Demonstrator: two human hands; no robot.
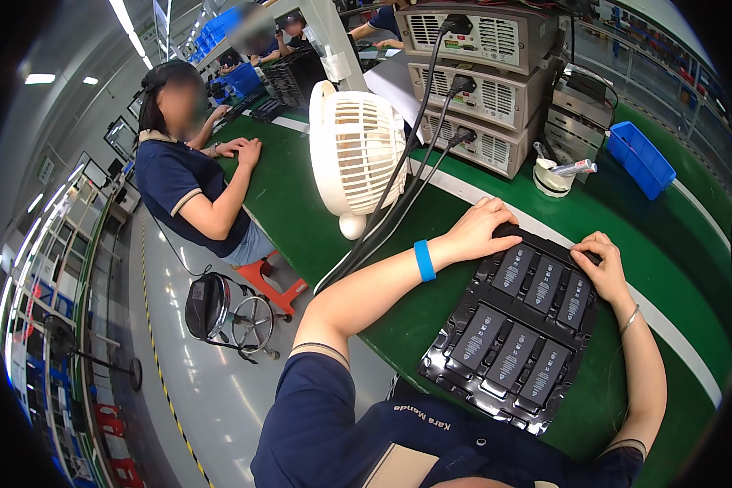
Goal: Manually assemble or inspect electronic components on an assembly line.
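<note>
A black moulded plastic tray (464, 382) lies on the green workbench (301, 211) in front of me, holding several flat dark grey rectangular packs (512, 354) in two rows. My left hand (481, 228) rests on the tray's far left corner, fingers curled over its edge; a blue band is on that wrist. My right hand (600, 264) grips the tray's far right corner, with a thin bracelet on the wrist. Both forearms reach in from below.
A white desk fan (358, 150) stands to the left of the tray, black cables (398, 195) running past it to stacked grey power units (488, 81). A white cup with tools (555, 175) and a blue bin (641, 159) sit behind. A seated person (191, 179) works further left; a stool (232, 313) stands on the floor.
</note>
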